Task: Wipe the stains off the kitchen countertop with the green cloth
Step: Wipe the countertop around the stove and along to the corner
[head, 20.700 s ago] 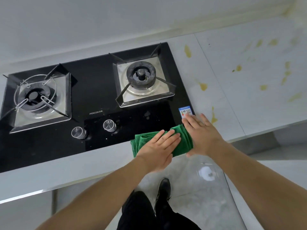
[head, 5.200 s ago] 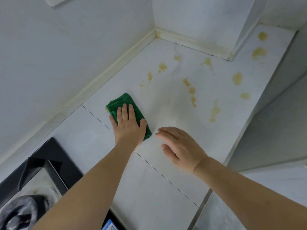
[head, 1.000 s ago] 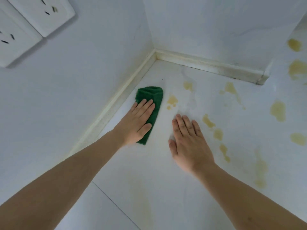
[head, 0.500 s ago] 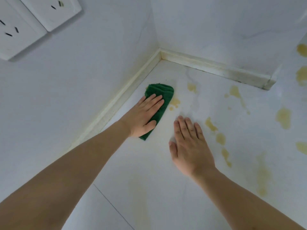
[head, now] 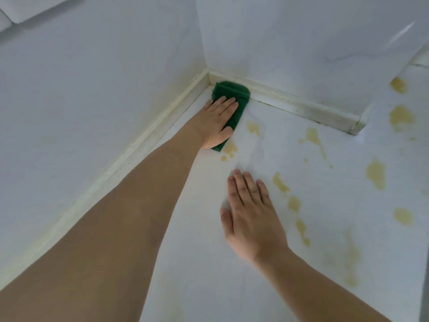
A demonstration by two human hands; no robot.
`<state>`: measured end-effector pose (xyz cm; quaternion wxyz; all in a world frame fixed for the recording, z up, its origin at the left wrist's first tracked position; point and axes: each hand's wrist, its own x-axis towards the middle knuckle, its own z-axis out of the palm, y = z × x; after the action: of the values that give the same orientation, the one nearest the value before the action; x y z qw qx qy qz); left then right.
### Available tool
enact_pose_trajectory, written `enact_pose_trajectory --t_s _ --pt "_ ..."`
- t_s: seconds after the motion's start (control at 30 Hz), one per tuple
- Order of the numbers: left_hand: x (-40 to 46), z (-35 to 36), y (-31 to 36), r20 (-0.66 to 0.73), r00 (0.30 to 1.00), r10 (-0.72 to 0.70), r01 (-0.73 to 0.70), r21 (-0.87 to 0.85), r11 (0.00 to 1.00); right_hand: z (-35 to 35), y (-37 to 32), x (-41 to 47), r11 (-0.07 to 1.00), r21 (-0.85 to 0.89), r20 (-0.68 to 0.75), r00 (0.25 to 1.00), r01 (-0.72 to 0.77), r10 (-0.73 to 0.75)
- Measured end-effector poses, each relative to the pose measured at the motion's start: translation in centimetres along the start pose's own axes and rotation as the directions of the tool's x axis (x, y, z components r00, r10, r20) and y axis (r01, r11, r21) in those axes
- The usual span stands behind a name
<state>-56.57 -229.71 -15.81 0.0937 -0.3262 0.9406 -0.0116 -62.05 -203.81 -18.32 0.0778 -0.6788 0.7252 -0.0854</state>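
Our left hand (head: pixel 217 120) presses flat-fingered on the green cloth (head: pixel 232 94) in the upper-centre corner; our right hand (head: pixel 251 217) rests flat on the stained countertop (head: pixel 325 205).

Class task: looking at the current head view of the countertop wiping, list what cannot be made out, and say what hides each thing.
1. Countertop beneath the green cloth: covered by the cloth and left hand, so any stains there are unseen.
2. Surface under the right hand: hidden by the palm.
3. White fitting on the wall: cut off by the top edge.
4. Stains at far right: countertop cut off by the frame edge.
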Motion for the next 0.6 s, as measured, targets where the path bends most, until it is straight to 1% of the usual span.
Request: enact_pose_trajectory --t_s 0.13,0.33,0.4,0.5,0.6 --pt "-3.6 0.6 0.7 -0.004 1.0 0.007 -0.007 -0.043 0.999 -0.2 0.0 0.0 1.0 -0.001 0.013 1.0 0.005 -0.005" --pt "-16.7 2.1 2.6 0.045 0.996 0.074 -0.071 -0.076 0.995 -1.0 0.0 -0.2 1.0 -0.017 0.105 0.994 0.007 -0.005" --pt "-20.5 2.7 3.7 0.051 0.994 0.098 -0.093 -0.089 0.992 -1.1 0.0 -0.2 1.0 -0.018 0.1 0.995 0.006 -0.004" --pt "-22.0 3.3 4.2 0.057 0.994 0.089 -0.084 -0.074 0.994 -1.1 -0.2 -0.2 1.0 -0.026 0.107 0.994 0.006 -0.003" --pt "-21.4 3.4 4.0 0.024 0.995 0.099 -0.097 -0.094 0.991 -1.1 -0.2 -0.2 1.0 -0.018 0.107 0.994 0.005 -0.003"
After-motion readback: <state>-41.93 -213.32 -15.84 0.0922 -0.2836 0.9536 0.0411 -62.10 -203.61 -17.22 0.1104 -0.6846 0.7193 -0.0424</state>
